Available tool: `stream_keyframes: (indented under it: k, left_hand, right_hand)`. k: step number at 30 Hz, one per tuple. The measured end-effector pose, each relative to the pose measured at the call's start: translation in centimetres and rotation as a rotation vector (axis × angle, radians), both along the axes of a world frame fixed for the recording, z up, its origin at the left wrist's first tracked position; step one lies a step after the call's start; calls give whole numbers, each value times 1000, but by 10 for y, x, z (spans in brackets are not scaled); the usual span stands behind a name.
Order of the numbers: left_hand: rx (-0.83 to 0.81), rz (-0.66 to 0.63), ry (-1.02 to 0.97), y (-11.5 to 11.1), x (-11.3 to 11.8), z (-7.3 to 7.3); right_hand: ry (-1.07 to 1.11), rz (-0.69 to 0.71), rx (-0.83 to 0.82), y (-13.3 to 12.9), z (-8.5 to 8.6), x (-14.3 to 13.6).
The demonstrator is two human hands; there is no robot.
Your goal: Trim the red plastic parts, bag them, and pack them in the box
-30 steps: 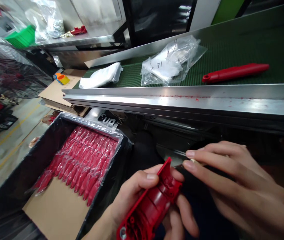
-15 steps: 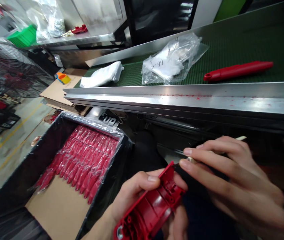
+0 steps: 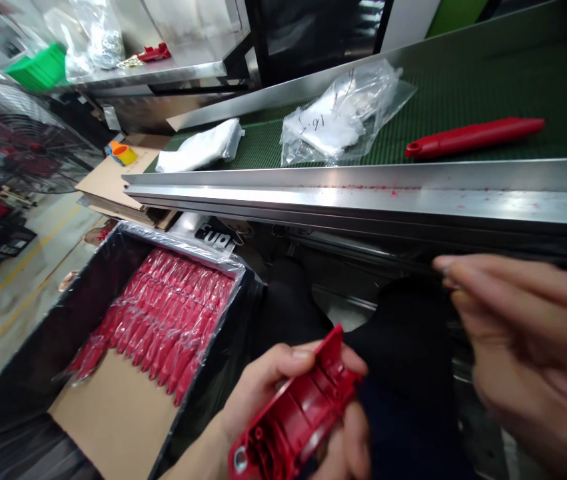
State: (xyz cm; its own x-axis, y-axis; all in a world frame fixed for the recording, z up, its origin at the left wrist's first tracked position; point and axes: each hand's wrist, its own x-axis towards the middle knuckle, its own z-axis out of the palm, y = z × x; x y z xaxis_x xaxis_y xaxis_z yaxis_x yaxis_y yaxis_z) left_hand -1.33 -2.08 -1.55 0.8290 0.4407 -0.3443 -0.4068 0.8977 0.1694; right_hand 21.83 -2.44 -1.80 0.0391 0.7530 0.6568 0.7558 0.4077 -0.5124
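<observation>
My left hand (image 3: 283,373) is closed around a red plastic housing half (image 3: 308,407), holding it tilted with its hollow, ribbed inside facing up. A metal ring shows in a hole at its lower end. My right hand (image 3: 528,320) is off to the right, apart from the housing, blurred, with thumb and fingers pinched together. Only a small bit of something shows at those fingertips. It appears to be the thin tool with an off-white handle seen there half a second ago; most of it is hidden.
A lined box (image 3: 213,247) at left holds rows of bagged red parts (image 3: 163,320) beside cardboard. Across the front runs a green conveyor belt (image 3: 463,87) with a metal rail (image 3: 343,187). On it lie a long red part (image 3: 473,138), a clear bag (image 3: 338,120) and a white packet (image 3: 200,147).
My right hand has drawn away from the housing's upper end to the right, and its fingers have closed into a tighter pinch. My left hand still holds the housing in nearly the same place.
</observation>
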Motion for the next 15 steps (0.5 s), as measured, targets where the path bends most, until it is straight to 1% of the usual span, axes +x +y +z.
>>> stream_keyframes:
  k: [1, 2, 4, 5, 7, 10, 15]
  left_hand:
    - [7, 33, 14, 5, 1, 4]
    - [13, 95, 70, 11, 3, 8]
    - [35, 270, 238, 24, 8, 17]
    - [55, 356, 306, 31, 11, 20]
    - [113, 479, 381, 40, 15, 23]
    - [185, 544, 414, 47, 19, 22]
    - [177, 570, 425, 47, 22, 22]
  right_hand:
    - [28, 50, -27, -3, 2, -7]
    - [44, 112, -66, -8, 4, -15]
    - [18, 244, -137, -18, 5, -30]
    - [-15, 293, -147, -23, 4, -36]
    - [-69, 332, -160, -32, 1, -47]
    - [-77, 339, -193, -37, -5, -59]
    - [-88, 371, -217, -37, -10, -66]
